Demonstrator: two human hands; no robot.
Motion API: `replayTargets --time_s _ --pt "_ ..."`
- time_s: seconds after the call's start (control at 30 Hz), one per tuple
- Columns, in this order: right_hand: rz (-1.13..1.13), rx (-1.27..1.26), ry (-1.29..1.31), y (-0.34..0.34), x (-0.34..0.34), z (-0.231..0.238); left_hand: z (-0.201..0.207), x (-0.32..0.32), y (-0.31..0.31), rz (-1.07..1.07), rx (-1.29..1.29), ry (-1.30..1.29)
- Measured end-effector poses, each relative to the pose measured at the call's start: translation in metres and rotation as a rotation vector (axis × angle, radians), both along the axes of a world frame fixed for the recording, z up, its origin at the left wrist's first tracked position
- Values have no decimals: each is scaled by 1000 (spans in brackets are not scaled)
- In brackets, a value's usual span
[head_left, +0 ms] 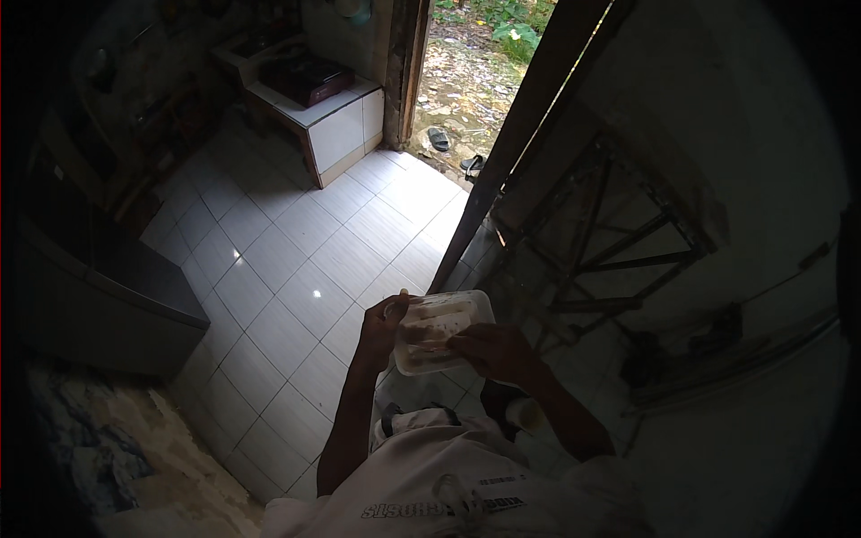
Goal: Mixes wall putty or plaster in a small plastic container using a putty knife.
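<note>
A shallow, rounded rectangular plastic container (485, 310), whitish and see-through, is held level in front of my body. Pale, elongated pieces (441, 316) lie in it with a few dark specks; their kind is too dim to make out. My left hand (384, 327) is closed around the container's left edge, thumb up at the far corner. From the right, my right hand (491, 349) reaches over the near right part, fingers bent together with their tips at the contents. Whatever those fingertips hold, if anything, is hidden.
Pale tiles (300, 300) cover the floor. A wooden door (502, 143) stands open onto rocky ground with dark sandals (438, 139). Ahead, a dark stove (305, 79) sits on a tiled counter (339, 143). At left is a grey cabinet-like block (148, 287); a dark frame (619, 242) leans at right.
</note>
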State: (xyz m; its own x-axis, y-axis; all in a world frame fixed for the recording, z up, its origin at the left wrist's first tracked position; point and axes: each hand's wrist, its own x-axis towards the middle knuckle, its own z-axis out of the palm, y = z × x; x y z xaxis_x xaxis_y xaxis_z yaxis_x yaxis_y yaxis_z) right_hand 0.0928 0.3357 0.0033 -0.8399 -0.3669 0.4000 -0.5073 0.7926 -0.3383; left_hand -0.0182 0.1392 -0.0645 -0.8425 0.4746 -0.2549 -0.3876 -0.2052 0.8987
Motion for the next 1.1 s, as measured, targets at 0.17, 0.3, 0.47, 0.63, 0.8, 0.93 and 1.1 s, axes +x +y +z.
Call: replayTargets --time_s 0.17,0.3,0.47,0.63,0.8,0.93,1.1 --pt "18 -67 -50 1 7 0 2 -1 -2 9 -37 -1" --pt "-51 -164 -93 6 0 5 0 0 2 -22 -36 -11" --pt "-92 -96 54 10 -19 4 11 3 5 -75 -30 18" --pt "9 62 94 2 -12 -13 3 2 2 -42 -51 25" --pt "31 40 29 -5 4 -7 -1 2 -5 -13 -37 -37" --pt "72 18 -3 -2 9 -9 -14 -3 -7 3 -13 -49" --pt "-3 -132 -152 2 7 3 -12 -3 -6 -11 -21 -43"
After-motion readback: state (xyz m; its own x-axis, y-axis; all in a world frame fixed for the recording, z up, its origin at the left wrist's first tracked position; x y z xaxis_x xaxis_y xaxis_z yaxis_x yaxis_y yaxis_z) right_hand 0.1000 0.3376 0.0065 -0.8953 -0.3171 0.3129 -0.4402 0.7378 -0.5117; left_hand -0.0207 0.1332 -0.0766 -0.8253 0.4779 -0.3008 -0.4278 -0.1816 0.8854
